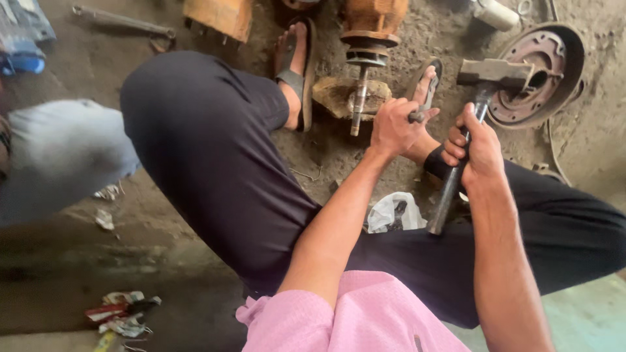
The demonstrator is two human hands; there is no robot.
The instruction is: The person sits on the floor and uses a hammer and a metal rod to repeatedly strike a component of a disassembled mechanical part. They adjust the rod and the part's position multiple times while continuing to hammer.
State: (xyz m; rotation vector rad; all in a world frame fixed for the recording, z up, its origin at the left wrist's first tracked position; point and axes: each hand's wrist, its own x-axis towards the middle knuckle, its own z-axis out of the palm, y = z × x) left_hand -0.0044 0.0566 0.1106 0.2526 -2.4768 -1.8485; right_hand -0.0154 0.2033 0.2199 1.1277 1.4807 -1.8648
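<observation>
Hammering looks under way rather than finished, judging by the pose: the rusty steel shaft with stacked collars (360, 78) lies on the dirt floor (313, 153) at twelve o'clock, its narrow end propped on a rough brown block (332, 96). The left hand (393, 127) is curled tight around a short dark metal punch (417, 116), tip aimed toward the shaft (contact cannot be made out). At one o'clock, the right hand (479, 145) is wrapped fully around the grey metal handle of a heavy steel sledgehammer (490, 73), head raised, just before a round rusty brake drum (542, 72).
</observation>
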